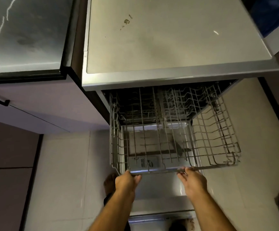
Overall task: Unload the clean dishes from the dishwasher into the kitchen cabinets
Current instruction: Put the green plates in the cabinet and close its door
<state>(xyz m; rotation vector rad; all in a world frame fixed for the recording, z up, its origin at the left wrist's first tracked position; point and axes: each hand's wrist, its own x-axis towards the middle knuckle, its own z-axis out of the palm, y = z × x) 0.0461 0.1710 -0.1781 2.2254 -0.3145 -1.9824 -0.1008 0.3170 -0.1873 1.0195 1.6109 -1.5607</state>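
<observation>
Left hand: our left hand (127, 180), low in the frame just left of centre, curled its fingers over the front rail of the rack, thumb underneath, gripping the wire.
Right hand: our right hand (192, 180), low and just right of centre, met the same rail; its fingers were only loosely bent at the wire, and we could not tell whether they closed round it or merely pressed on it.
Why two hands: we judged that both hands took the rail apart from each other so the rack would slide straight on its runners and not skew.
Door: the dishwasher door (160, 194) lay folded down under our forearms at the bottom centre, which left room for the rack to ride out above it.
Rack: the rack (218, 139), in the middle of the frame, stood drawn well out of the machine and looked bare; we saw no dishes in its tines.
Task's things: we could find no clean dishes in view, so we judged that this rack was already unloaded.
Desk: the desk (168, 39) filled the upper centre above the dishwasher, marked with a small brown stain.
Cabinets: a cabinet front (35, 105) with a dark handle sat at the left.
</observation>
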